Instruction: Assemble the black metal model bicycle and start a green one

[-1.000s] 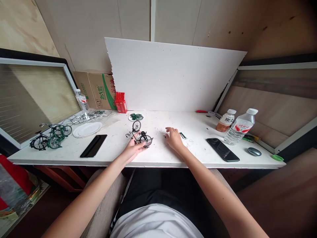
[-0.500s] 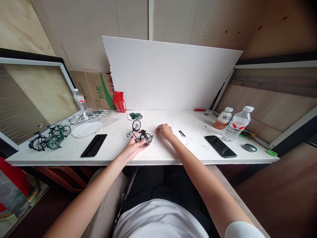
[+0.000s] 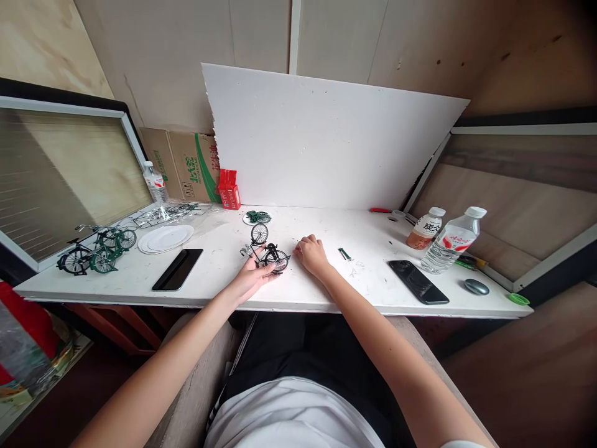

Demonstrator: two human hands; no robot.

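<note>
A small black model bicycle (image 3: pixel 265 249) stands on the white table (image 3: pixel 298 286), its front wheel pointing away from me. My left hand (image 3: pixel 252 275) cups it from the near side, fingers wrapped at the rear wheel and frame. My right hand (image 3: pixel 310 254) rests on the table just right of the rear wheel, fingers curled in a pinch; what they hold is too small to make out. A small green part (image 3: pixel 345 254) lies a little further right.
Finished green and black model bicycles (image 3: pixel 96 250) stand far left, beside white plates (image 3: pixel 166 238) and a black phone (image 3: pixel 178 269). A dish of green parts (image 3: pixel 257 218), a red box (image 3: pixel 229 190) and cardboard box sit behind. Right: phone (image 3: pixel 418 281), two bottles (image 3: pixel 450 240), mouse (image 3: pixel 476 286).
My right hand has drawn left from near the green part to the bicycle's rear wheel, and its fingers have curled. My left hand has stayed on the bicycle.
</note>
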